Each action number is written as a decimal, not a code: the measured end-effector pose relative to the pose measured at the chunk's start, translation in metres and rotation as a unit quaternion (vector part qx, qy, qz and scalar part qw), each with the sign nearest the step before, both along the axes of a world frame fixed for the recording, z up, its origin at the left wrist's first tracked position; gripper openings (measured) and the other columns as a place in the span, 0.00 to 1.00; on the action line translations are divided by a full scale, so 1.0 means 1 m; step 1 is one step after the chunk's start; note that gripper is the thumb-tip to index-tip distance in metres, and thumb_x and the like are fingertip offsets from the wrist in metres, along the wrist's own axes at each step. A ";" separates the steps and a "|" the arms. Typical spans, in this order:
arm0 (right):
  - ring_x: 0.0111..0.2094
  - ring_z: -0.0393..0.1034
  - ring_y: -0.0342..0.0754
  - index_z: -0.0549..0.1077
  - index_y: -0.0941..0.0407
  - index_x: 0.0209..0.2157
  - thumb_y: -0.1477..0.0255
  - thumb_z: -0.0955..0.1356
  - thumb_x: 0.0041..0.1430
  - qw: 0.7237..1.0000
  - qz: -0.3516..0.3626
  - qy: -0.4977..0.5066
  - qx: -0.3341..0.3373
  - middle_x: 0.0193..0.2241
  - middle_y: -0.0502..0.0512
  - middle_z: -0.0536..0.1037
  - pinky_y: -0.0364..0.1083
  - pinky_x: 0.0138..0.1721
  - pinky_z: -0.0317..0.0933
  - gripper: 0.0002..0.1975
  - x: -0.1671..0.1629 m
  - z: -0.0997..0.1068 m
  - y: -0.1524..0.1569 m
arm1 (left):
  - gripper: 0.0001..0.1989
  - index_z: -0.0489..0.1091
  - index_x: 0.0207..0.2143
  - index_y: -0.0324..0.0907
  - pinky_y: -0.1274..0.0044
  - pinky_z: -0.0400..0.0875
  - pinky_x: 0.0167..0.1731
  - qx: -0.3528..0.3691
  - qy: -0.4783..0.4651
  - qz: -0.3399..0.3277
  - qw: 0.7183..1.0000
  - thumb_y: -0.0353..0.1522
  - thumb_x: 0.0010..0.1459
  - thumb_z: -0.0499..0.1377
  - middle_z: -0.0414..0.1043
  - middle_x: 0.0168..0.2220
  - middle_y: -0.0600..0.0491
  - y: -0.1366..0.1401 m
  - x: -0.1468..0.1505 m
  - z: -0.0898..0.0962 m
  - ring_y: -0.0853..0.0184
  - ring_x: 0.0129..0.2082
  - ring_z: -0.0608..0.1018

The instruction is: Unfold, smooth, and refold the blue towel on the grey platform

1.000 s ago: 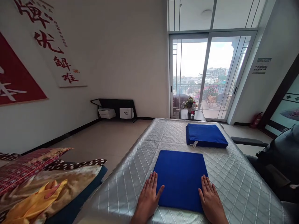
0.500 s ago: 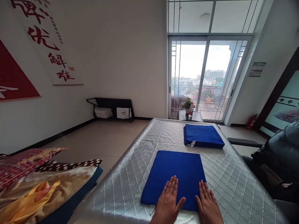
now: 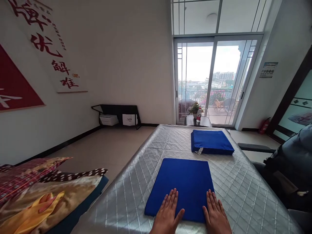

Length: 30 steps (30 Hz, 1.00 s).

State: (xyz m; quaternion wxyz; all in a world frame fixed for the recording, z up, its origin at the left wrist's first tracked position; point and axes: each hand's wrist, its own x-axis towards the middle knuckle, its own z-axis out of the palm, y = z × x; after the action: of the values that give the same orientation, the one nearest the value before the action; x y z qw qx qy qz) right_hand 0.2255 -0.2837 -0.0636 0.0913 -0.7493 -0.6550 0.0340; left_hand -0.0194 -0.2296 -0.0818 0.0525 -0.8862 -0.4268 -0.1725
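A folded blue cloth (image 3: pixel 186 182) lies flat on a table with a silver quilted cover (image 3: pixel 126 198). My left hand (image 3: pixel 168 211) rests palm down on its near left part, fingers stretched forward and thumb apart. At the near right corner, my right hand (image 3: pixel 215 211) lies flat along the cloth's right edge, fingers extended. Neither hand grips anything. Farther back on the table sits a neat stack of blue folded cloths (image 3: pixel 212 140), with a white tag (image 3: pixel 200 150) sticking out at its front left.
Folded fabrics with a yellow cloth (image 3: pixel 41 211) are piled at the left. A dark bag or jacket (image 3: pixel 292 165) lies at the right. Beyond the table stand a chair (image 3: pixel 198 121), a potted plant (image 3: pixel 195 109) and a bottle (image 3: pixel 199 114), before sliding glass doors (image 3: pixel 195 68).
My left hand has slid a little left and nearer to me over the cloth. My right hand stays at the right edge. The camera view has shifted slightly.
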 end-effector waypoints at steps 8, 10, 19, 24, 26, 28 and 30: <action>0.70 0.40 0.51 0.54 0.59 0.68 0.61 0.53 0.67 1.000 0.004 -0.005 0.016 0.70 0.55 0.48 0.58 0.68 0.43 0.31 0.000 0.002 -0.001 | 0.38 0.27 0.69 0.43 0.60 0.56 0.65 -0.058 -0.028 0.200 0.978 0.51 0.69 0.42 0.43 0.71 0.45 0.013 -0.089 0.002 0.57 0.69 0.56; 0.70 0.41 0.51 0.55 0.58 0.68 0.62 0.53 0.67 1.000 0.004 -0.007 0.016 0.70 0.55 0.48 0.57 0.68 0.43 0.31 -0.001 0.003 -0.001 | 0.39 0.28 0.70 0.42 0.60 0.57 0.64 -0.070 -0.032 0.205 0.976 0.52 0.68 0.43 0.43 0.71 0.45 0.011 -0.094 0.006 0.56 0.69 0.56; 0.70 0.42 0.51 0.55 0.59 0.68 0.61 0.52 0.68 1.000 0.013 -0.017 0.002 0.70 0.56 0.50 0.57 0.68 0.44 0.31 0.005 0.007 -0.001 | 0.40 0.41 0.70 0.37 0.61 0.58 0.64 -0.073 -0.055 0.207 0.974 0.53 0.67 0.43 0.49 0.70 0.43 0.007 -0.088 0.019 0.55 0.68 0.58; 0.70 0.39 0.49 0.51 0.60 0.69 0.58 0.50 0.69 0.999 0.018 -0.024 0.032 0.70 0.56 0.48 0.55 0.69 0.41 0.33 0.007 0.034 0.012 | 0.42 0.43 0.70 0.34 0.60 0.59 0.64 -0.089 -0.053 0.217 0.971 0.55 0.66 0.42 0.48 0.70 0.43 0.005 -0.086 0.022 0.53 0.68 0.58; 0.70 0.39 0.49 0.50 0.61 0.69 0.59 0.49 0.69 0.999 0.017 -0.022 0.030 0.70 0.56 0.48 0.54 0.69 0.39 0.33 0.007 0.045 0.024 | 0.41 0.44 0.70 0.35 0.60 0.59 0.64 -0.082 -0.054 0.219 0.971 0.55 0.66 0.42 0.49 0.70 0.43 0.006 -0.086 0.020 0.54 0.68 0.58; 0.70 0.39 0.49 0.49 0.63 0.69 0.58 0.49 0.69 1.000 0.017 -0.015 0.021 0.70 0.57 0.48 0.54 0.69 0.39 0.34 0.008 0.049 0.036 | 0.40 0.47 0.70 0.35 0.61 0.59 0.64 -0.069 -0.054 0.223 0.971 0.54 0.67 0.42 0.51 0.69 0.43 0.008 -0.087 0.017 0.54 0.67 0.60; 0.70 0.40 0.49 0.50 0.63 0.69 0.58 0.49 0.69 1.000 0.017 -0.009 0.009 0.70 0.58 0.48 0.54 0.69 0.39 0.34 0.008 0.046 0.046 | 0.40 0.49 0.69 0.35 0.61 0.59 0.64 -0.047 -0.053 0.227 0.971 0.54 0.67 0.42 0.53 0.69 0.42 0.010 -0.089 0.014 0.55 0.67 0.61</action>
State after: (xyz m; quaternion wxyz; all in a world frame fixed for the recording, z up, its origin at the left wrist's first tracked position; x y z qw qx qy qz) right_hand 0.2333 -0.2382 -0.0180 0.0921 -0.7376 -0.6685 0.0229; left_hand -0.1081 -0.2200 -0.0680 0.0262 -0.7573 -0.6265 -0.1828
